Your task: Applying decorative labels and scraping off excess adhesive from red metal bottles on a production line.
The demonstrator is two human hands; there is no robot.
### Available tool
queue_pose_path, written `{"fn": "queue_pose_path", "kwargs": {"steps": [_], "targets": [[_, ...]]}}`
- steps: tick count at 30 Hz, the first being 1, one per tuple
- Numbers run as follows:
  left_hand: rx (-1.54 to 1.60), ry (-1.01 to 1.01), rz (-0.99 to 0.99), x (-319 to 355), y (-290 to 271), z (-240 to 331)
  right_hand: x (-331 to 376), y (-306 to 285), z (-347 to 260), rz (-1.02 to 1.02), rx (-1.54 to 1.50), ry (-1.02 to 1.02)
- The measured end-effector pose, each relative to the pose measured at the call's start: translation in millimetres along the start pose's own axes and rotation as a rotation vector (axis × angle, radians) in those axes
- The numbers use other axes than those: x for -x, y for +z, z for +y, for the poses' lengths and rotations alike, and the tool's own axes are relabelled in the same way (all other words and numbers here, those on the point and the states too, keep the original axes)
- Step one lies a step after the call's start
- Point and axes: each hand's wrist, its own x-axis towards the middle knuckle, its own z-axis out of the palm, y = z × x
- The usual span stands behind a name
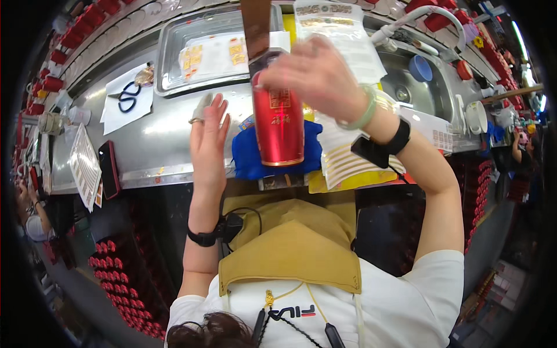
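Observation:
My right hand point(316, 75) grips the top of a red bottle point(278, 124) with a gold label, held upright above a blue cloth point(246, 156) on the steel counter. A dark brown strip point(256, 26) rises from the bottle's neck. My left hand point(208, 139) is raised flat and open just left of the bottle, fingers apart, a ring and a taped fingertip showing. It does not touch the bottle. Both wrists carry black straps; the right one also has a pale green bangle.
A steel tray point(174, 35) holding sheets of small stickers sits at the back. Scissors point(129, 97) lie on white paper to the left. Label sheets point(348, 165) lie right of the cloth, a sink point(418, 81) beyond. Many red bottles point(125, 284) fill crates below.

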Motion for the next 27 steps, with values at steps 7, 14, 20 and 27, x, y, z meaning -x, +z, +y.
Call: {"fn": "queue_pose_path", "kwargs": {"steps": [7,14,20,27], "targets": [[-0.041,-0.010,0.000,1.7,-1.5,-5.3,34.5,12.3,-23.3,0.145,-0.302,0.057],[-0.019,-0.018,-0.044,8.6,8.2,-5.0,12.9,-1.0,-12.1,0.115,-0.037,-0.187],[-0.082,-0.039,-0.078,5.4,12.8,1.2,-8.4,10.9,0.0,-0.004,0.037,0.181],[-0.449,-0.141,-0.223,-25.0,44.7,2.4,-9.4,-28.2,-11.9,0.483,-0.363,0.532]]}}
